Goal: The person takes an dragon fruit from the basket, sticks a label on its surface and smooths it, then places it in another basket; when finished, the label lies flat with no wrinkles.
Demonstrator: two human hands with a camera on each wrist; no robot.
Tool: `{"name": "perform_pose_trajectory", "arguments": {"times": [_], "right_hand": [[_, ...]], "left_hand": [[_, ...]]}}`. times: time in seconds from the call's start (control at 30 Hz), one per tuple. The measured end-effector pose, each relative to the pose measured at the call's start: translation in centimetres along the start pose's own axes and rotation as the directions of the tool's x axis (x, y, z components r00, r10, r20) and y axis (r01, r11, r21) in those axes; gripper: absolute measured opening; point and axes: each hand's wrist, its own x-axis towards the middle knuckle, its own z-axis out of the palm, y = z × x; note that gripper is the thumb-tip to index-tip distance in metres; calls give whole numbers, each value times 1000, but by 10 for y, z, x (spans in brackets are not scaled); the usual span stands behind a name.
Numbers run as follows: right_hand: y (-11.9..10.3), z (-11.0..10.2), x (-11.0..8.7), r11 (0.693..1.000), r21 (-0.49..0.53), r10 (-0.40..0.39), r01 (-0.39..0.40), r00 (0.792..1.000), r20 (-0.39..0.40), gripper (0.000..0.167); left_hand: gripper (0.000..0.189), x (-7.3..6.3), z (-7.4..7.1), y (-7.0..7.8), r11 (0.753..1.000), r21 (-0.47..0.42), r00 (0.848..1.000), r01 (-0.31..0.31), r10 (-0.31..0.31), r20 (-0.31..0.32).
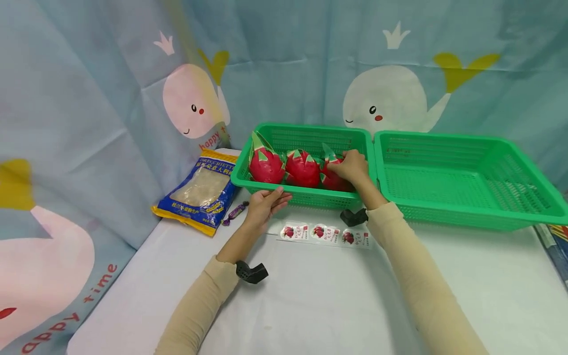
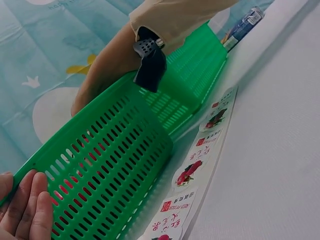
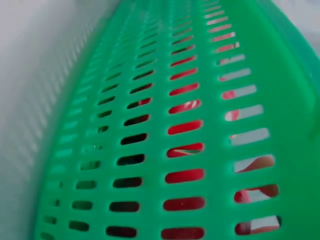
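Three red dragon fruits with green-tipped scales sit in a row in the left green basket [image 1: 310, 197]. In the head view my right hand [image 1: 352, 166] reaches over the front rim and grips the rightmost dragon fruit [image 1: 336, 181] from above; its fingertips are partly hidden. The middle dragon fruit [image 1: 302, 170] and the left dragon fruit [image 1: 266, 165] lie beside it. My left hand [image 1: 263, 204] holds the basket's front rim, thumb at the top and fingers against the slotted outer wall [image 2: 100, 165]. Through the slots in the right wrist view, red fruit skin [image 3: 184, 176] shows.
A second green basket [image 1: 443, 209] adjoins on the right. A strip of dragon fruit stickers [image 1: 324, 234] lies in front of the left basket. A blue and yellow pasta bag [image 1: 199, 192] and a purple wrapped candy [image 1: 235, 213] lie to the left. A patterned curtain [image 1: 288, 74] hangs behind.
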Motion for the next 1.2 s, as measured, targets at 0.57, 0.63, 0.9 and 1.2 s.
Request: {"name": "perform_pose_trajectory", "arguments": {"times": [0.57,0.63,0.9,1.2], "right_hand": [[-4,-102,-72,945,219,-262,244,963,59,63],[-1,-106,-90,930,243,-314,277,941,128,62],[27,-83,-162,882,248,-461,401,844,273,59],[42,-43,-201,829,117,-556,547,785,274,60]], "left_hand": [[12,-2,-1,4,1000,3,998,-13,13,67],[12,-2,-2,4,1000,4,997,-11,11,70],[13,0,-2,5,1000,11,998,1,-2,62],[13,0,1,6,1000,22,997,-10,8,73]]}}
